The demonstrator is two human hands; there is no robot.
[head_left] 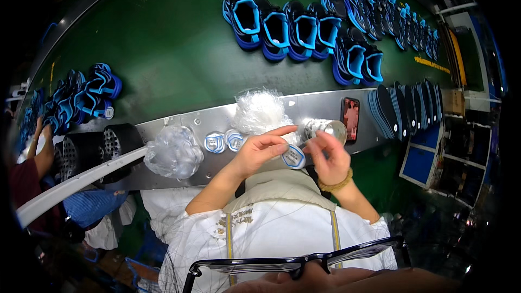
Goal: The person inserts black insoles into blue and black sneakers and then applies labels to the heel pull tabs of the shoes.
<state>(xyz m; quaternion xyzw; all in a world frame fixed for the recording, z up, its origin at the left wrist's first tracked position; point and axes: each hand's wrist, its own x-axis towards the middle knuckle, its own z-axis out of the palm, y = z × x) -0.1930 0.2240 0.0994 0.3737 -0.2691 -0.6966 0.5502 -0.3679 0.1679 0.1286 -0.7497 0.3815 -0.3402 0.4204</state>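
A small white hang tag (293, 157) with a blue edge sits between my hands in front of my chest. My left hand (260, 149) pinches its upper left edge, the index finger stretched out above it. Close to the tag's other side, my right hand (330, 158) has thumb and fingers drawn together; whatever they hold is too fine to make out. Similar tags (215, 142) lie in two piles on the metal ledge left of my hands. A heap of thin clear plastic strands (261, 112) rests just beyond my left hand.
A clear roll (331, 129) and a phone (350, 119) lie to the right, beside upright insoles (406, 109). Black-and-blue shoes (296, 30) line the green table (163, 38). Left are a clear plastic bag (173, 152), a white rail (81, 184) and another person's hand (45, 146).
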